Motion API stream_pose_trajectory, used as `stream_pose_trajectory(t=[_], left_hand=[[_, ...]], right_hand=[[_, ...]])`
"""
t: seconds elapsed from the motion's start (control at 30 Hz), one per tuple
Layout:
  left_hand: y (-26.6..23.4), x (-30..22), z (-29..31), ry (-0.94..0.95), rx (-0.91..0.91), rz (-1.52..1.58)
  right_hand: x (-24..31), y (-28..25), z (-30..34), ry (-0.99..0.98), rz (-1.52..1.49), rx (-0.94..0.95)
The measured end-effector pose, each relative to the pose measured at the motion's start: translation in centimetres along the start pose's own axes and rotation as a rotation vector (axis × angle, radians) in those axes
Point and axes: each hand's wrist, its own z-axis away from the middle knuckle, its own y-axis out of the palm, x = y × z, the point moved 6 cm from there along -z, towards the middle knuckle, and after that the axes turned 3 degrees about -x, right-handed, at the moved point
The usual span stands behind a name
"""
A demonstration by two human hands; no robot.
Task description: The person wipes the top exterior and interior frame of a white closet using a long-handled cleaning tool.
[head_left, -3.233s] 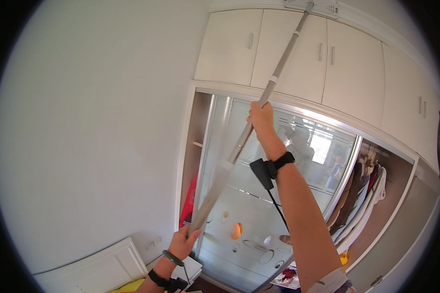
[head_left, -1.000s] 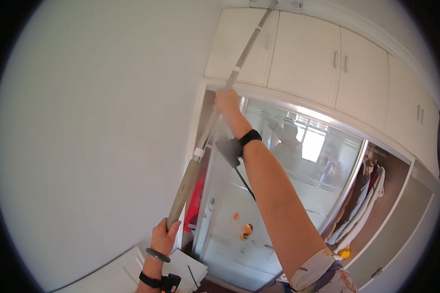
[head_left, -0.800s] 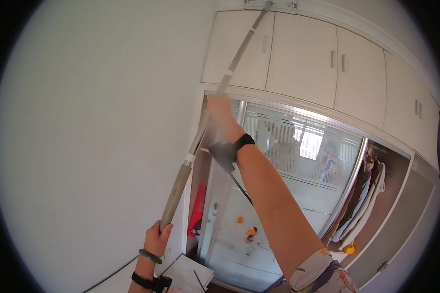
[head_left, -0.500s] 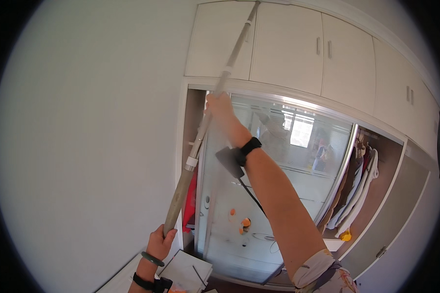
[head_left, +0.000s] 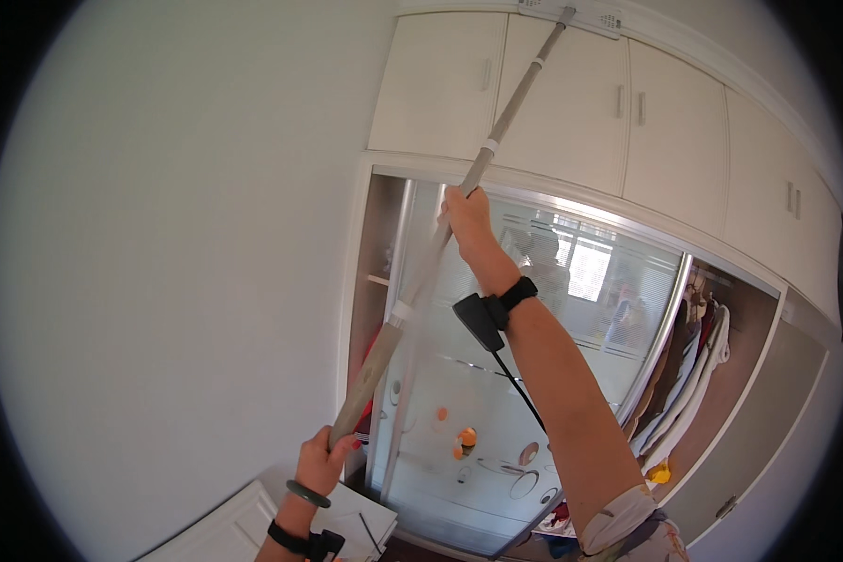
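Note:
A long telescopic flat mop (head_left: 509, 120) slants up and to the right across the view. Its flat pale head (head_left: 599, 21) rests high up, at the top edge of the upper cupboard doors, partly cut off by the picture's edge. My left hand (head_left: 320, 461) is closed round the thick lower end of the pole. Higher up, my right hand (head_left: 469, 223) grips the same pole, its arm stretched out before the sliding glass door. A black device (head_left: 480, 322) with a cable is strapped to my right wrist.
White upper cupboards (head_left: 571, 103) run above a wardrobe with a patterned sliding glass door (head_left: 534, 375). Clothes (head_left: 688, 375) hang in its open right section. A plain wall (head_left: 178, 262) stands at the left, with a white panelled piece of furniture (head_left: 225, 529) low beside it.
The mop's upper end has swung right along the cupboard top, and its head has come into view. Both hands have shifted right with the pole, keeping their grip.

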Motion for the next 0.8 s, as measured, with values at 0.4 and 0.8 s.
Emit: stream_pose_trajectory(t=[0.4, 0.8], left_hand=[[-6.4, 5.4, -2.5, -0.043, -0.111, 0.014], [-13.7, 8.9, -4.3, -0.138, -0.097, 0.054]], right_hand=[[-2.3, 11.9, -1.9, -0.076, 0.023, -0.091], [-4.5, 21.3, -2.4, -0.008, 0.04, 0.013]])
